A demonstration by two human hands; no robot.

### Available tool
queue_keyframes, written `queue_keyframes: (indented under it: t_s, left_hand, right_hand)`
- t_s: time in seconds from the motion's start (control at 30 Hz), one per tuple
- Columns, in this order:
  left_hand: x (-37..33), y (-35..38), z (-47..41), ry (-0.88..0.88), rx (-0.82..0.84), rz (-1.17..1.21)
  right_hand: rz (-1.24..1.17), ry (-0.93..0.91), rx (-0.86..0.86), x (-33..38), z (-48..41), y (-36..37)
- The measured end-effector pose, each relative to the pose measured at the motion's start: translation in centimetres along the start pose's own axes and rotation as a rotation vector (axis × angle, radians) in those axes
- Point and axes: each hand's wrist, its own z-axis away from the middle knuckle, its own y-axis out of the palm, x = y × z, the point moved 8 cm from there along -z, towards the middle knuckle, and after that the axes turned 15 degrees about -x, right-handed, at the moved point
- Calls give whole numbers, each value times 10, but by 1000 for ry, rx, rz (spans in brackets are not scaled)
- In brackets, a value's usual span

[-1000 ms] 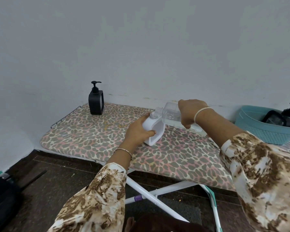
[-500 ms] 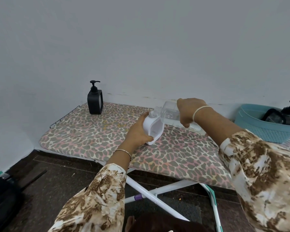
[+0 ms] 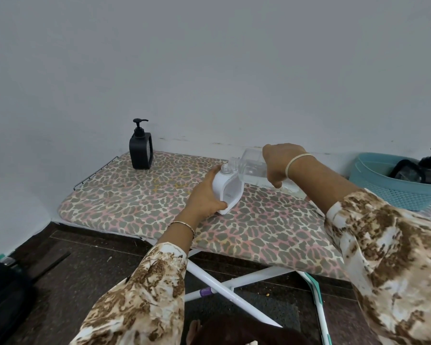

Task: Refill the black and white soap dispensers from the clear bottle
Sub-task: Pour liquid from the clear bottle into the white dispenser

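Grey wall backs a leopard-print ironing board (image 3: 135,195), where the uncapped white dispenser (image 3: 230,192) sits slightly tilted, the left hand (image 3: 204,197) with its fingers wrapped round the body. Just right of the dispenser, the right hand (image 3: 279,163) has its fingers clamped on the tipped clear bottle (image 3: 250,165), mouth beside the dispenser's neck. Well left stands the black dispenser (image 3: 140,153).

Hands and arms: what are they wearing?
Both arms have long, loose sleeves, cream with brown splotches: the left sleeve and the right sleeve. Next to the left hand, the wrist wears a thin gold-coloured bangle. Next to the right hand, the wrist wears a plain pale band. The hands are bare, with no gloves.
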Motion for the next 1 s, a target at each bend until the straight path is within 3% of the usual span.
queue_keyframes:
  t_s: [1.0]
  left_hand:
    - [1,0,-1,2,-5,-12]
  right_hand:
    - [120,-30,39,4,-4,-2]
